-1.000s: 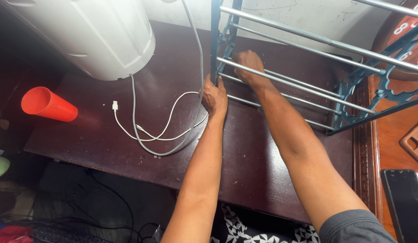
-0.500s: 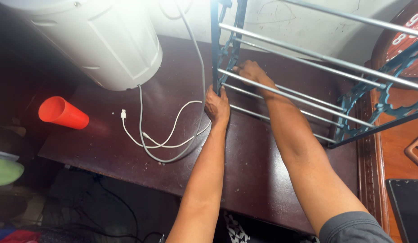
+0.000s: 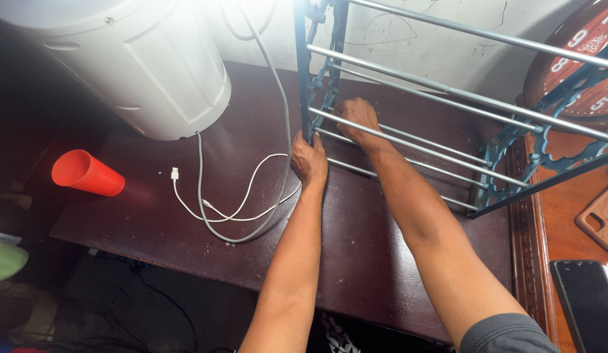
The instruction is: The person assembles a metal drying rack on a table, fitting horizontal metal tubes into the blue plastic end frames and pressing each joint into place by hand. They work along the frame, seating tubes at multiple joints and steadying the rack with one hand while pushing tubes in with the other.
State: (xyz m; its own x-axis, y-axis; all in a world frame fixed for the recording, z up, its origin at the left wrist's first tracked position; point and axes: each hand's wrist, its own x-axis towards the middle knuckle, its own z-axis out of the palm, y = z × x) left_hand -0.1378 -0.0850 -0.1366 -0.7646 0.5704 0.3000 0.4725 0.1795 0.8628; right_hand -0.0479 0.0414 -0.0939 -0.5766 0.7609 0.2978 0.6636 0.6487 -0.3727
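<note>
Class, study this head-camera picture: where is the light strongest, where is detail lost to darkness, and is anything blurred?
Head view: glare blows out the white tub and the wall behind the rack's top corner; the left edge beyond the orange cup sinks into shadow; both hands, left and right, and the metal rods look sharp.

A dark phone (image 3: 586, 302) lies flat at the lower right, well to the right of the right hand (image 3: 357, 116) and nearer the person than it; its screen is black and unlit, a tall rectangle with rounded corners, partly cut by the picture's edge; above it, further right of that hand, a round clock (image 3: 582, 55) leans at the upper right corner, its face dark red with pale numerals and a brown rim, partly behind blue rack bars; no packages or labels show.
</note>
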